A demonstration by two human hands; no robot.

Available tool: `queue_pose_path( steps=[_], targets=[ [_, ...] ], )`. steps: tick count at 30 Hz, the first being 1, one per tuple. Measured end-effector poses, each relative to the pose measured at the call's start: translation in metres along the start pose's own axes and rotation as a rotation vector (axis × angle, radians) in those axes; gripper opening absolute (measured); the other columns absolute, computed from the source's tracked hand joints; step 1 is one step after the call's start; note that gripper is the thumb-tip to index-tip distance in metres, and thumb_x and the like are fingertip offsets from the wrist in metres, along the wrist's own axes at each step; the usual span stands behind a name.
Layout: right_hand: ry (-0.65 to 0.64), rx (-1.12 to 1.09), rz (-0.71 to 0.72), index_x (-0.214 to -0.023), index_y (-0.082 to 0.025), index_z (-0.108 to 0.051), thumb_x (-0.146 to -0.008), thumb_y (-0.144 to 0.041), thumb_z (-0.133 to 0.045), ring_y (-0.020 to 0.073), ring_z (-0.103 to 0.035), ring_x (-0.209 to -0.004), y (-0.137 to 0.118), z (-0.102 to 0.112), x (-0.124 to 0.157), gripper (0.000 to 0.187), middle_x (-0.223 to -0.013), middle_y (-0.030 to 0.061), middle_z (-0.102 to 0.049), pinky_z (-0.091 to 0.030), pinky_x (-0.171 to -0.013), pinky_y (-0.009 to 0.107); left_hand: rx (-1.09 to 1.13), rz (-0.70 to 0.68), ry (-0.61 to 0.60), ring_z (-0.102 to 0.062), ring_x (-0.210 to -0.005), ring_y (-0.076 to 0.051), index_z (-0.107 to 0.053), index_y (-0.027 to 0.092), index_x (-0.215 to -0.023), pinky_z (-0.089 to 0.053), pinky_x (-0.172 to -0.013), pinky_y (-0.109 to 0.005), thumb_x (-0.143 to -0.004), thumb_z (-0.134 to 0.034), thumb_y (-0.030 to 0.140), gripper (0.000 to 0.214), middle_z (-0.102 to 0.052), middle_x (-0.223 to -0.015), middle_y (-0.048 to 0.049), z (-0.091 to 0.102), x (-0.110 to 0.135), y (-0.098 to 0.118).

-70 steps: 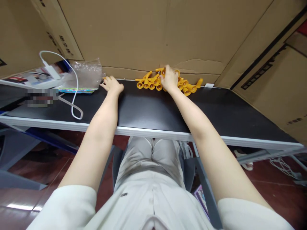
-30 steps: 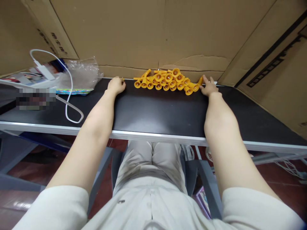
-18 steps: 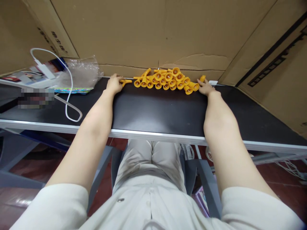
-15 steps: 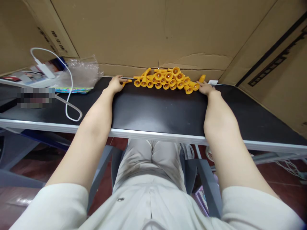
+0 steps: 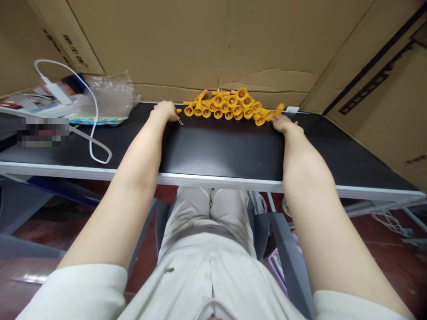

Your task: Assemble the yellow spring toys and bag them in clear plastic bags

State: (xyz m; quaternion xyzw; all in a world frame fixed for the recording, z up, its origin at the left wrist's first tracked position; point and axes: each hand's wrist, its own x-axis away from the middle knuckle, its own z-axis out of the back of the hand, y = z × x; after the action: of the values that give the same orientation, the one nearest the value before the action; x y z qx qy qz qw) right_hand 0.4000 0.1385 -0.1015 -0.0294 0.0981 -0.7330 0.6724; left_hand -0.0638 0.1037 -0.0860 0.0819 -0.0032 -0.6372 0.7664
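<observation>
A pile of several orange funnel-shaped plastic pieces lies at the far edge of the black tabletop, against the cardboard wall. My left hand rests at the pile's left end. Its fingers are curled round one orange piece, and a small metal part shows just below them. My right hand lies at the pile's right end, fingers together, their tips pinching the outermost orange piece. Both forearms stretch across the table.
Cardboard sheets wall in the back and right side. At the back left lie a crumpled clear plastic bag, a white charger and looped cable, and printed papers. My lap and the chair are below the table's front edge.
My right hand left the middle of the pile and went to its right end. My left hand moved right to the pile's left end and closed on an orange piece.
</observation>
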Motion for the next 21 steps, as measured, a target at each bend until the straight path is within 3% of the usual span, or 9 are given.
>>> queue_pose_path(
  steps=[3,7,10,13,16,19,21],
  targets=[
    [-0.054,-0.054,-0.108,-0.175,-0.03,-0.049,-0.118,-0.035,-0.031,0.0379,-0.034,-0.173,-0.008,0.0,0.014,0.06,-0.186,0.0151,-0.034,-0.023,-0.137,0.077,-0.03,0.008,0.027,-0.066,-0.142,-0.046,-0.077,0.012,-0.141,-0.053,-0.122,-0.058,-0.078,-0.077,0.017,0.063,-0.075,-0.143,-0.0245,-0.005,0.014,0.016],
    [0.067,-0.078,-0.177,-0.169,-0.019,-0.054,-0.114,-0.035,-0.05,0.0408,-0.045,-0.165,-0.017,0.004,0.03,0.057,-0.177,0.0268,-0.043,-0.03,-0.135,0.071,-0.033,0.067,0.071,-0.056,-0.153,-0.048,-0.069,0.004,-0.151,-0.041,-0.13,-0.064,-0.089,-0.062,0.014,0.063,-0.057,-0.164,-0.0333,-0.013,0.037,0.032],
    [0.171,-0.131,-0.232,-0.16,-0.017,-0.056,-0.108,-0.029,-0.059,0.0388,-0.054,-0.157,-0.015,0.009,0.037,0.053,-0.168,0.0281,-0.051,-0.04,-0.13,0.062,0.049,0.1,0.053,-0.05,-0.159,-0.046,-0.067,0.01,-0.156,-0.043,-0.131,-0.06,-0.095,-0.058,0.018,0.062,-0.047,-0.172,-0.0308,-0.011,0.046,0.028],
    [0.311,-0.269,-0.25,-0.153,-0.019,-0.052,-0.11,-0.023,-0.045,0.0364,-0.065,-0.143,-0.016,0.018,0.039,0.044,-0.158,0.0268,-0.057,-0.045,-0.123,0.057,0.133,0.084,0.02,-0.058,-0.154,-0.044,-0.071,0.018,-0.152,-0.049,-0.128,-0.055,-0.098,-0.063,0.03,0.056,-0.06,-0.163,-0.0269,-0.005,0.046,0.014],
    [0.427,-0.382,-0.167,-0.146,-0.021,-0.048,-0.11,-0.02,-0.041,0.034,-0.065,-0.137,-0.028,0.031,0.04,0.037,-0.152,0.0248,-0.06,-0.046,-0.119,0.054,0.153,0.049,0.003,-0.066,-0.145,-0.043,-0.077,0.021,-0.143,-0.053,-0.124,-0.053,-0.099,-0.066,0.035,0.048,-0.072,-0.151,-0.0216,-0.001,0.043,0.003],
    [0.506,-0.414,-0.059,-0.142,-0.022,-0.044,-0.103,-0.011,-0.051,0.03,-0.064,-0.133,-0.049,0.043,0.041,0.041,-0.147,0.0223,-0.064,-0.047,-0.117,0.046,0.182,0.019,0.054,-0.068,-0.143,-0.042,-0.076,0.021,-0.141,-0.054,-0.122,-0.052,-0.1,-0.064,0.037,0.045,-0.075,-0.148,-0.0197,-0.002,0.043,0.002],
    [0.501,-0.441,0.063,-0.137,-0.027,-0.047,-0.102,-0.016,-0.06,0.0283,-0.065,-0.125,-0.063,0.046,0.042,0.04,-0.139,0.0155,-0.07,-0.05,-0.115,0.046,0.215,-0.006,0.08,-0.069,-0.142,-0.041,-0.072,0.021,-0.145,-0.054,-0.121,-0.051,-0.103,-0.06,0.037,0.047,-0.076,-0.147,-0.0191,-0.005,0.044,0.004]
  ],
)
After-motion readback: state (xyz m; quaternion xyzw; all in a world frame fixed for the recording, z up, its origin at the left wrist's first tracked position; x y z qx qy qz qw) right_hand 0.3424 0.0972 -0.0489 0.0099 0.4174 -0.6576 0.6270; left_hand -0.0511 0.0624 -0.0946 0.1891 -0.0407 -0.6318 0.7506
